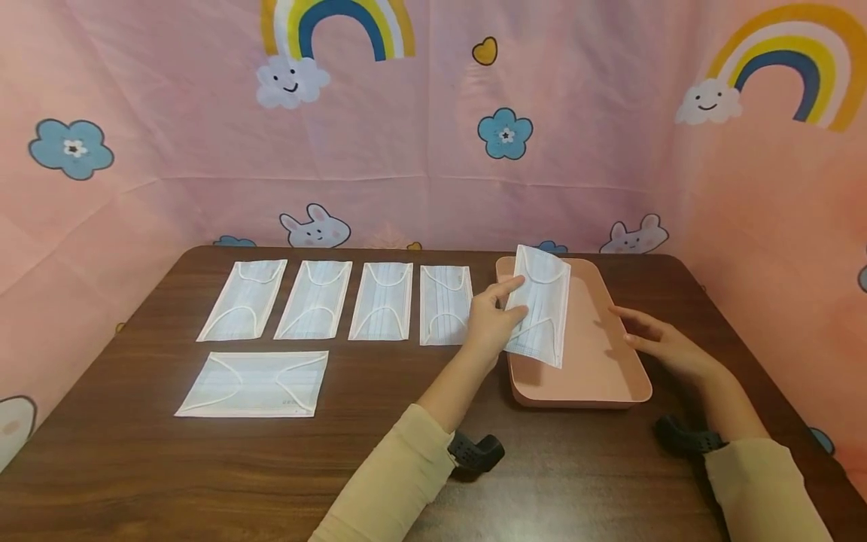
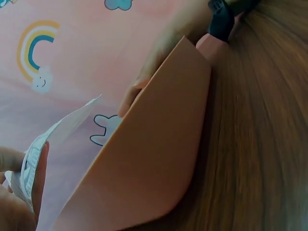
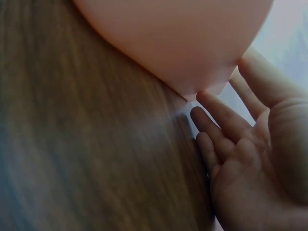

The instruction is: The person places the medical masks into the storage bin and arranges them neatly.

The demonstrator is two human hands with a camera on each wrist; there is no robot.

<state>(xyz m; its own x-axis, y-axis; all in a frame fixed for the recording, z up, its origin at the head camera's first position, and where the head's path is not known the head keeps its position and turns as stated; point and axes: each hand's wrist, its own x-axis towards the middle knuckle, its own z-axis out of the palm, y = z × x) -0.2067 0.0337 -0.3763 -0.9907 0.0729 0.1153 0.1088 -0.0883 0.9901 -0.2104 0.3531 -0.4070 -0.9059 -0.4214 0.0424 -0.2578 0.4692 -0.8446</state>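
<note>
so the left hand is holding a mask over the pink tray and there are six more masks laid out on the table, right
Not six: the head view shows five masks laid out on the table, four in a row and one below. The left hand does hold a mask over the pink tray.

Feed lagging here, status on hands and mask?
Left hand pinches mask over pink tray. Right hand open, touching tray's right edge. Nothing blocking.

We wear long cream sleeves, one behind each bare grip, left (image 1: 491,320) and right (image 1: 667,346). Behind each grip, at the cuff, a black perforated wrist strap (image 1: 474,450) carries a small black camera mount.
</note>
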